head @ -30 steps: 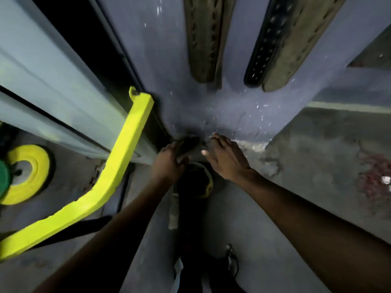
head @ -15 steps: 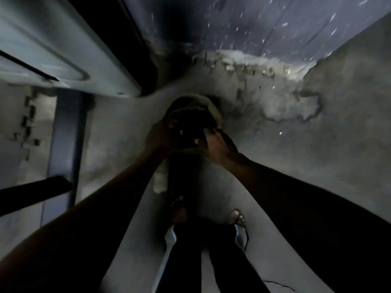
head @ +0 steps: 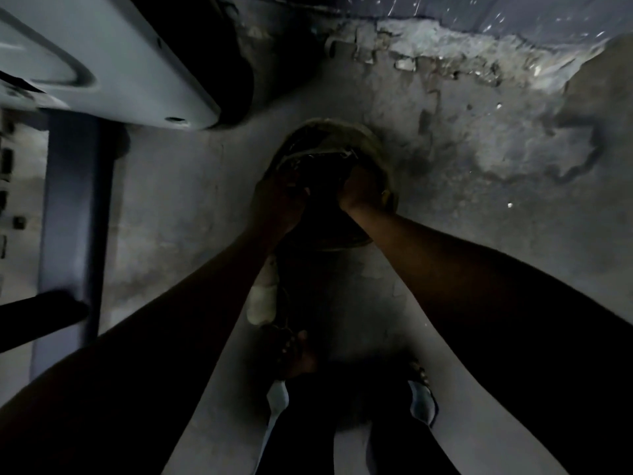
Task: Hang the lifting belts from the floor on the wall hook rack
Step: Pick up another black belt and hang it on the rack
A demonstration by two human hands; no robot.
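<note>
Olive-drab webbing, coiled into a rough ring, lies on the concrete floor (head: 479,234) near the foot of the crumbling wall (head: 445,53): this is the lifting belt (head: 368,145), and both hands are down on it. The left hand (head: 279,197) is curled over the coil's left side; the right hand (head: 359,188) grips the right side, fingers tucked into the dark centre. How firmly either hand is closed I cannot tell in this gloom, though both appear to be holding the belt.

To lift it well, I would gather every loop of the coil together before rising, keep the buckle end under control so it does not swing, and find the end that will go over the hook.

Count: one coiled belt visible, possibly more layered in the shadow; two hands; two feet at the near edge; one pale machine frame (head: 113,63) far left. No hook rack is in view.
</note>
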